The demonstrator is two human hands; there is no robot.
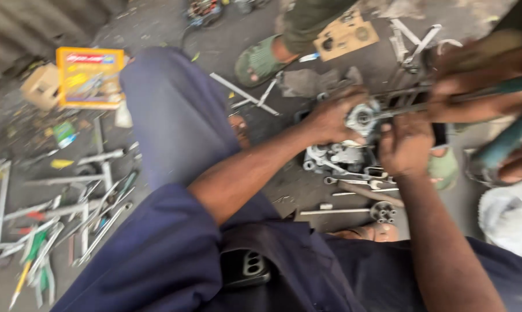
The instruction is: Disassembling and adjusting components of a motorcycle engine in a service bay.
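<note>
A yellow rectangular carton (90,77) with a red band lies flat on the grimy concrete at upper left, a small tan box (40,85) just beside it and a brown cardboard piece (346,36) farther right. On the floor ahead, the left hand (330,118) is curled over a grey cast-metal engine part (353,141); the right hand (406,144) is clenched against its side. Another person's hand (474,78) grips a dark bar (408,103). Steel wrenches (70,216) lie scattered at left.
</note>
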